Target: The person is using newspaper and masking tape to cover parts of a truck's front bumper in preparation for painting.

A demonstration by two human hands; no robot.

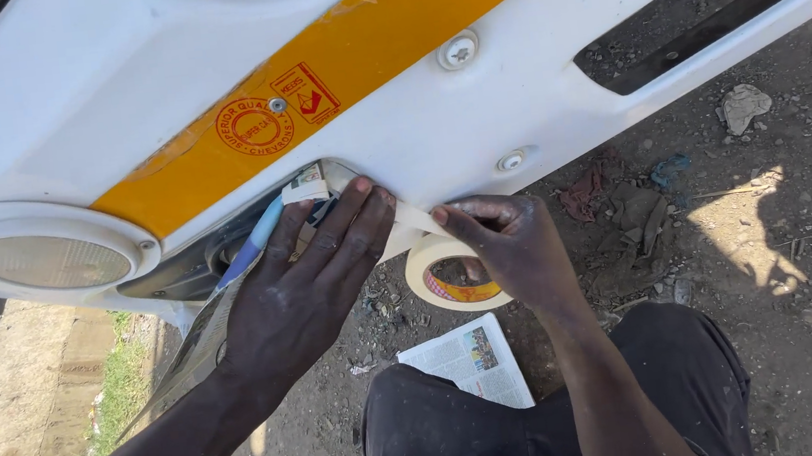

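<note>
**Masking tape being laid along lower edge of white vehicle panel**

At the far left, a round lamp [50, 258] was noted, set into the white panel [514, 106], with an orange band [348, 63] running diagonally above it. Below the band, a sheet of newspaper [199, 342] was seen held against the panel's lower opening, beside a blue cable [252, 246].

The left hand [298, 300] was found laid flat over the paper, its fingers [346, 226] slightly spread and pressed against the panel edge, the fingertips resting on the free end of the tape strip [405, 216]. The strip was stretched rightward from beneath those fingertips to the right hand [514, 247], whose thumb and forefinger were closed in a pinch on it. The tape roll [446, 276] was seen hanging just below that pinch, partly hidden behind the right hand; whether the remaining fingers passed through its core could not be told.

A second newspaper [470, 360] was recorded on the dirt ground [782, 269], just in front of the person's knee.

Risks were judged as follows. Adhesion could be weakened by dust visible on the hands and ground. The strip could crease or drift off the panel edge if tension between the two hands were lost. The paper could slip from under the left palm, leaving part of the opening uncovered
</note>
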